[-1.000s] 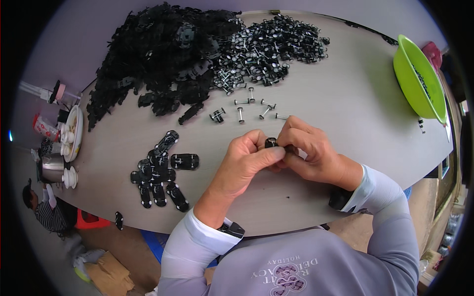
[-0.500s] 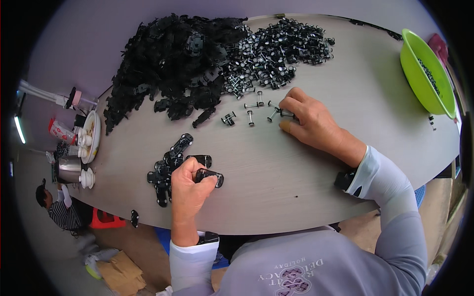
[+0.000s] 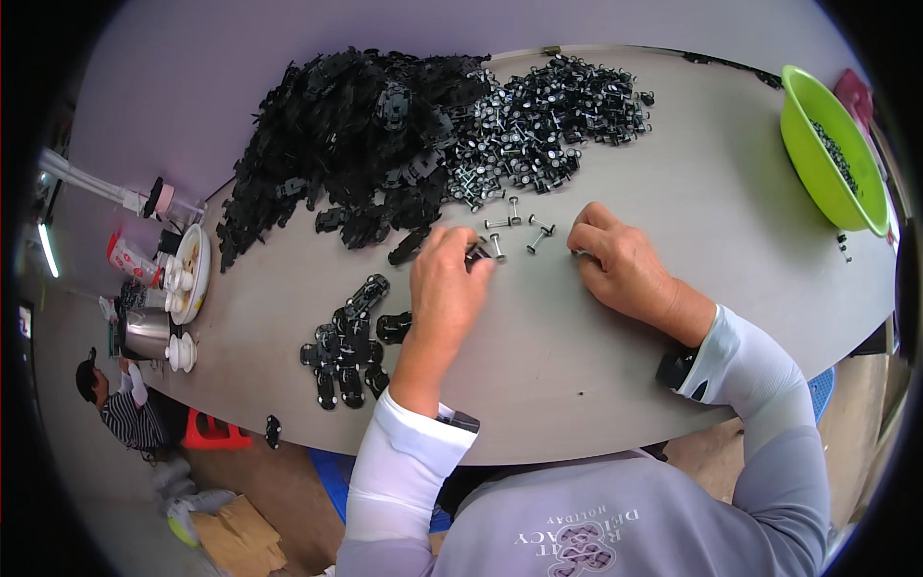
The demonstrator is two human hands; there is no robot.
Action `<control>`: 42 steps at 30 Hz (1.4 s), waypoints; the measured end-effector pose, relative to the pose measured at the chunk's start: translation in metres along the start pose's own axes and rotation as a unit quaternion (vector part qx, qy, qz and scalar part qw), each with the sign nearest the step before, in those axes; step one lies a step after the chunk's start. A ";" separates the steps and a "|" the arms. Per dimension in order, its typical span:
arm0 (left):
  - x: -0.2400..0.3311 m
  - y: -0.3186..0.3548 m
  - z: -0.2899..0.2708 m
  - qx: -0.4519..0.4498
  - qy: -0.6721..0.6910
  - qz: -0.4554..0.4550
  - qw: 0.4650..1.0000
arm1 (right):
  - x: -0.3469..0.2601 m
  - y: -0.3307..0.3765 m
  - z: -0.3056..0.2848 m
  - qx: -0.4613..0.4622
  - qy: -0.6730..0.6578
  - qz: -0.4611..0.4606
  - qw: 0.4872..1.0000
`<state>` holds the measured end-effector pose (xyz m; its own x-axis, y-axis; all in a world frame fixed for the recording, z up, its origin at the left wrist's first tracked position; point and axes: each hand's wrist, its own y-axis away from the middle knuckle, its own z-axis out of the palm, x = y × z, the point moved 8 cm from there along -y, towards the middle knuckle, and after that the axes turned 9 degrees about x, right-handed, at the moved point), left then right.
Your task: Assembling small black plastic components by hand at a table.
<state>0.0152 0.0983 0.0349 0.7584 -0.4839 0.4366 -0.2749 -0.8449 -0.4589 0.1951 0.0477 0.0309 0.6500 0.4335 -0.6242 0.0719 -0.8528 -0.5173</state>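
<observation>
My left hand (image 3: pixel 448 293) is closed on a small black toy car (image 3: pixel 475 255), mostly hidden by the fingers. It hovers just left of several loose wheel axles (image 3: pixel 541 236), thin metal rods with black wheels at each end. To their right, my right hand (image 3: pixel 623 264) has thumb and fingers pinched together, with a bit of a wheel axle (image 3: pixel 577 252) showing at the tips. Left of my left forearm lies a cluster of black toy cars (image 3: pixel 344 351). Another toy car (image 3: pixel 392 328) lies beside it, partly behind the left wrist.
A large heap of black plastic car parts (image 3: pixel 336 144) adjoins a heap of wheel axles (image 3: pixel 548 120) at the back. A green basin (image 3: pixel 827 173) holds more small parts at right. A plate (image 3: pixel 197 274) and a metal pot (image 3: pixel 146 335) are at left. Another person (image 3: pixel 130 413) sits beyond.
My left hand has moved up and right from beside the cluster to the loose axles, carrying the toy car. My right hand has drawn slightly right and down, away from the loose axles.
</observation>
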 end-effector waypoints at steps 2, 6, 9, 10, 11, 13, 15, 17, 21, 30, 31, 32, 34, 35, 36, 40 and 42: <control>0.004 0.006 0.010 -0.031 0.191 -0.103 0.976 | 0.004 0.003 0.004 -0.020 0.001 0.003 1.000; -0.011 -0.005 -0.019 0.118 0.099 -0.061 0.986 | 0.004 0.001 0.003 -0.032 -0.043 0.022 0.998; -0.034 -0.003 -0.034 0.128 -0.166 0.043 0.977 | -0.004 -0.002 0.000 -0.050 -0.049 0.056 0.996; -0.032 -0.002 -0.033 0.126 -0.163 0.043 0.978 | -0.002 -0.002 0.000 -0.059 -0.051 0.068 0.995; -0.035 -0.002 -0.029 0.085 -0.140 -0.002 0.986 | 0.002 0.000 0.001 -0.060 -0.049 0.071 0.995; -0.033 -0.001 -0.024 0.042 -0.116 -0.049 0.991 | 0.000 0.002 0.005 -0.064 -0.027 0.016 0.997; -0.019 0.004 -0.013 0.014 -0.005 -0.072 0.997 | -0.002 0.001 0.006 -0.079 -0.039 -0.004 0.996; -0.009 0.006 -0.010 0.016 0.021 -0.052 0.998 | -0.004 0.000 0.005 -0.093 -0.049 -0.024 0.994; -0.019 0.015 -0.006 0.024 0.248 -0.169 0.953 | -0.004 0.001 0.005 -0.124 -0.067 -0.044 0.989; -0.011 0.032 0.017 -0.124 0.565 -0.346 0.738 | -0.013 0.005 0.008 -0.110 0.022 -0.044 0.993; -0.008 0.034 0.021 -0.138 0.606 -0.357 0.698 | -0.014 0.008 0.010 -0.121 0.045 -0.052 0.990; -0.008 0.035 0.022 -0.140 0.609 -0.359 0.693 | -0.015 0.008 0.010 -0.125 0.049 -0.050 0.990; -0.003 0.039 0.027 -0.164 0.651 -0.391 0.629 | -0.011 0.008 0.009 -0.137 0.033 -0.010 0.990; -0.002 0.041 0.029 -0.175 0.671 -0.406 0.596 | -0.011 0.008 0.008 -0.141 0.036 -0.008 0.989; 0.000 0.041 0.029 -0.192 0.690 -0.393 0.576 | -0.012 0.008 0.006 -0.143 0.016 0.001 0.990; 0.006 0.040 0.027 -0.194 0.700 -0.384 0.571 | -0.018 0.007 0.003 -0.173 0.005 -0.009 0.985; 0.008 0.038 0.023 -0.189 0.650 -0.350 0.647 | -0.015 0.010 0.007 -0.191 0.013 -0.026 0.981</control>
<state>0.0241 0.0673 0.0035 -0.2966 0.4727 0.8298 -0.4440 -0.8375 0.3183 0.1808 0.0343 0.0310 0.6571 0.4765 -0.5841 0.3811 -0.8786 -0.2880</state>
